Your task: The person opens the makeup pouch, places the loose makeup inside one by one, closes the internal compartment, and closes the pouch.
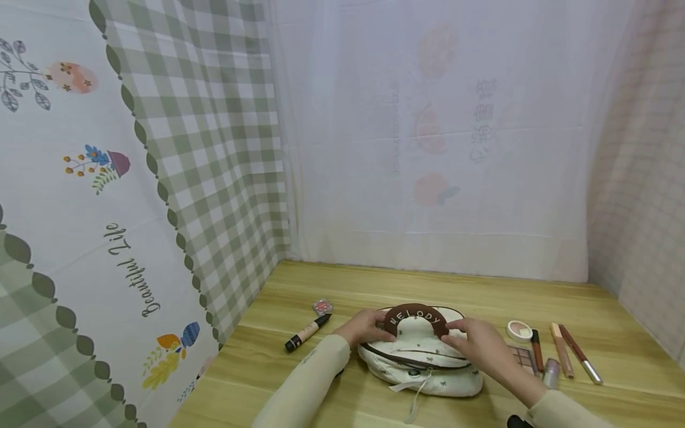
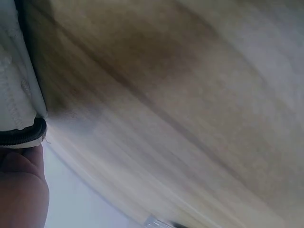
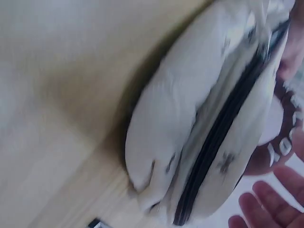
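A white makeup bag [image 1: 423, 380] with dark zipper trim and small bow prints sits on the wooden table. Its top carries a brown arched strip [image 1: 414, 310] lettered MELODY. My left hand [image 1: 369, 327] rests on the top's left side, thumb and fingers extended beside the strip's left end. On the other side, my right hand [image 1: 476, 345] touches the strip's right end with its fingertips. In the right wrist view its fingers [image 3: 268, 204] are loosely spread near the lettering, and the dark zipper [image 3: 213, 137] runs along the bag's side.
Left of the bag lie a black-and-beige tube [image 1: 307, 333] and a small clear case [image 1: 322, 307]. To the right are a round compact [image 1: 519, 330], an eyeshadow palette [image 1: 523, 358], a short tube [image 1: 551, 373] and several pencil-like sticks [image 1: 562, 351]. Curtains [image 1: 428, 148] enclose the table.
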Demonstrator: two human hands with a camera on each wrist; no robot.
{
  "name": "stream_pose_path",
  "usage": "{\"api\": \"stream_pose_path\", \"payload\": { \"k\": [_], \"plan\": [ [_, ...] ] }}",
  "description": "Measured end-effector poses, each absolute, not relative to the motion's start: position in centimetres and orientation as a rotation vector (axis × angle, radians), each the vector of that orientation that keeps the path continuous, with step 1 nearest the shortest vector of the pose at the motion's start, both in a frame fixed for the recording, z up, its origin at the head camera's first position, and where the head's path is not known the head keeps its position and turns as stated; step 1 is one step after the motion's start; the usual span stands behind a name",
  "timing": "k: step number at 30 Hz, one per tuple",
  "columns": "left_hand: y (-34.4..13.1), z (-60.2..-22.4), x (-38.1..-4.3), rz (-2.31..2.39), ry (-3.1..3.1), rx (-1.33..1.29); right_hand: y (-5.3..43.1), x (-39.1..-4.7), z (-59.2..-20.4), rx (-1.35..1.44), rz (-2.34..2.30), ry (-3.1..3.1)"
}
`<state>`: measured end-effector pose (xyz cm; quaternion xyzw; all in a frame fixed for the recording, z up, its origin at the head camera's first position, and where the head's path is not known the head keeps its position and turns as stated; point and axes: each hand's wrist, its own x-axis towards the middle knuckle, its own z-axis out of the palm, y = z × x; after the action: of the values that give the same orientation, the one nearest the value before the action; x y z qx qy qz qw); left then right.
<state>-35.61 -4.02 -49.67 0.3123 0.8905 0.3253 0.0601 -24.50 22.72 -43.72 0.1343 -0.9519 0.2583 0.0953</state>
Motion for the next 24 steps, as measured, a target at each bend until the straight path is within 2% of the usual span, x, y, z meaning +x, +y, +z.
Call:
{"api": "stream_pose_path", "payload": {
  "k": [11,24],
  "plan": [
    [-4.0,-49.7,-35.7,0.997,2.673,0.874,20.4,-20.9,-44.2,0.287,0.573,-2.764],
    [-4.0,-49.6,-35.6,1.014,2.660,0.839,18.6,-19.2,-46.1,0.329,0.293,-2.655]
  ]
}}
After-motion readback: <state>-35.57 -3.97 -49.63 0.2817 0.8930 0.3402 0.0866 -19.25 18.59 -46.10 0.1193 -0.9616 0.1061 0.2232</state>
